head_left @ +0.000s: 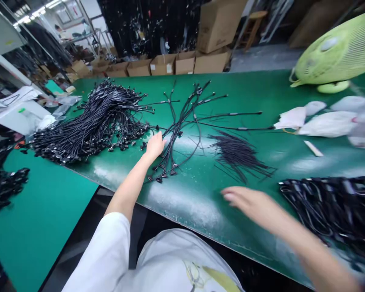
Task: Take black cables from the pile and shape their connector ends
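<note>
My left hand (155, 145) is closed at the left edge of a loose bunch of black cables (187, 107) with small connectors on their ends. Its fingers point away from me, and whatever they grip is hidden. Blurred by motion, my right hand (246, 199) hovers over the green table with its fingers stretched out to the left and nothing visible in them. Just beyond it lies a pile of thin black cable ties (239, 153). A big heap of black cables (93, 121) spreads to the left of my left hand.
Bundled black cables (331, 207) lie at the right. Behind them are white plastic bags (328, 121), a small white stick (313, 148) and a yellow-green fan (340, 48). Cardboard boxes (162, 65) line the far edge of the green table (182, 202). A white box (21, 113) stands at left.
</note>
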`<action>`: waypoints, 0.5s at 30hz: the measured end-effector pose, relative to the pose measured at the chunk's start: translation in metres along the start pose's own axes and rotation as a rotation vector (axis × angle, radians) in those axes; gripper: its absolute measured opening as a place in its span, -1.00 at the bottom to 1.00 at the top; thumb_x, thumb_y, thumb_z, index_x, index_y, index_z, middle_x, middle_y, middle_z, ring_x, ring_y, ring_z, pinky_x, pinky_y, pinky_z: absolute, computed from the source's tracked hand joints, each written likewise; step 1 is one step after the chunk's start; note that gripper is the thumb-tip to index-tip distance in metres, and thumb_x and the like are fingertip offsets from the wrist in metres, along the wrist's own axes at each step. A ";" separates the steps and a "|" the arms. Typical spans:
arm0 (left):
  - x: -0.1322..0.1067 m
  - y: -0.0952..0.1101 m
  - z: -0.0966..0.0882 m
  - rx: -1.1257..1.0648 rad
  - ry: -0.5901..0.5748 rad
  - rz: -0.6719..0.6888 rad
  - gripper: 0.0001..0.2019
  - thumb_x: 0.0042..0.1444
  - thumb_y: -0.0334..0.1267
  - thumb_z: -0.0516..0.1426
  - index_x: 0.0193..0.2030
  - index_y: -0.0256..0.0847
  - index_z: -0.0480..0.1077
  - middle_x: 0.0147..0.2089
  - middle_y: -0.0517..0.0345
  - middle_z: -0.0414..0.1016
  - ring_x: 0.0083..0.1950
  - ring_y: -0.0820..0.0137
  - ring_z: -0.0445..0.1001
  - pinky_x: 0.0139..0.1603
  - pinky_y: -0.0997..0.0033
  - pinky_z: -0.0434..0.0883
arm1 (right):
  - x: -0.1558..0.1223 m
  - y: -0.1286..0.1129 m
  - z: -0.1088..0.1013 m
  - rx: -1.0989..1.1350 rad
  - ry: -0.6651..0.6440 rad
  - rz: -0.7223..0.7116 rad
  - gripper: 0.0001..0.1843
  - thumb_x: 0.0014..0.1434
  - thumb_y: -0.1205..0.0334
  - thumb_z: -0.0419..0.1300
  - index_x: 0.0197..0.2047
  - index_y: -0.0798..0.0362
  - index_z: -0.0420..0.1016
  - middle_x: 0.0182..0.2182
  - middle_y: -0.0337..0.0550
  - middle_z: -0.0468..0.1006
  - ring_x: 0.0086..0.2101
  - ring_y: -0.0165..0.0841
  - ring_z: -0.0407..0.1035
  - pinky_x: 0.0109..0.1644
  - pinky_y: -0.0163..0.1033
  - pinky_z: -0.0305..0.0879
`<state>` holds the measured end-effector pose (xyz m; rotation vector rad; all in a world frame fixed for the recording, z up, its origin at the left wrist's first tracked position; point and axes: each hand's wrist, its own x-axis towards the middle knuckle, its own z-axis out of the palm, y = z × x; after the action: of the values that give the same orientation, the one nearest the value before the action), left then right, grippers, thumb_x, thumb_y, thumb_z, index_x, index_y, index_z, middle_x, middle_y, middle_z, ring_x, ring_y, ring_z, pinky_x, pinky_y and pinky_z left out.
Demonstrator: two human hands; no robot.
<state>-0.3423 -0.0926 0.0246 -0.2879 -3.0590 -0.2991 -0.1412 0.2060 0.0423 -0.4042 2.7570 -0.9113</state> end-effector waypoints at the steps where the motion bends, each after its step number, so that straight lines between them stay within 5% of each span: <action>1: 0.014 0.005 0.001 0.022 -0.015 -0.009 -0.64 0.26 -0.30 0.02 0.14 -0.42 0.30 0.11 -0.30 0.41 0.18 0.11 0.37 0.15 0.19 0.32 | 0.003 -0.006 0.004 -0.025 -0.058 -0.023 -0.70 0.29 0.09 0.05 -0.16 -0.01 0.57 -0.17 -0.08 0.59 -0.17 -0.18 0.49 -0.08 -0.12 0.45; 3: 0.028 0.009 -0.001 0.030 0.000 -0.001 -0.73 0.22 -0.41 0.00 0.02 -0.38 0.39 0.00 -0.25 0.47 0.09 0.13 0.43 0.09 0.19 0.36 | 0.020 -0.020 0.014 -0.053 -0.138 -0.097 -0.70 0.30 0.13 0.03 -0.09 0.01 0.55 -0.13 -0.08 0.59 -0.13 -0.19 0.48 -0.03 -0.11 0.42; 6: 0.018 0.004 -0.012 0.050 0.074 0.022 -0.66 0.22 -0.49 -0.09 0.05 -0.33 0.38 0.04 -0.22 0.44 0.09 0.15 0.42 0.10 0.17 0.35 | 0.067 -0.031 0.021 -0.143 -0.011 -0.175 -0.66 0.35 0.24 -0.06 0.02 0.03 0.49 -0.05 -0.07 0.54 -0.10 -0.28 0.45 -0.01 -0.19 0.37; 10: -0.037 -0.001 -0.017 0.052 0.129 0.149 -0.62 0.27 -0.39 -0.06 0.20 -0.31 0.27 0.19 -0.22 0.34 0.18 0.12 0.34 0.17 0.10 0.31 | 0.135 -0.025 0.023 -0.567 0.087 -0.284 -0.59 0.26 0.47 -0.04 0.09 0.08 0.45 0.08 0.04 0.42 -0.12 -0.28 0.39 -0.14 -0.23 0.32; 13: -0.089 -0.002 -0.006 -0.033 0.005 0.398 -0.61 0.26 -0.19 0.06 0.19 -0.25 0.29 0.19 -0.13 0.38 0.20 0.14 0.34 0.21 0.12 0.31 | 0.163 -0.019 0.026 -0.665 -0.001 -0.392 -0.72 0.30 0.40 -0.01 -0.10 0.17 0.51 -0.10 0.08 0.50 -0.14 -0.23 0.36 -0.12 -0.19 0.26; 15: -0.118 -0.007 0.002 -0.113 -0.046 0.428 -0.59 0.22 -0.14 0.11 0.17 -0.24 0.31 0.19 -0.14 0.38 0.22 0.12 0.33 0.23 0.08 0.30 | 0.167 -0.019 0.023 -0.668 -0.001 -0.443 -0.73 0.33 0.34 -0.03 -0.10 0.18 0.49 -0.15 0.09 0.50 -0.13 -0.19 0.33 -0.11 -0.15 0.23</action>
<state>-0.2279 -0.1196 0.0129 -0.9469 -2.9217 -0.4411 -0.2881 0.1251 0.0166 -1.1484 2.9549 -0.0093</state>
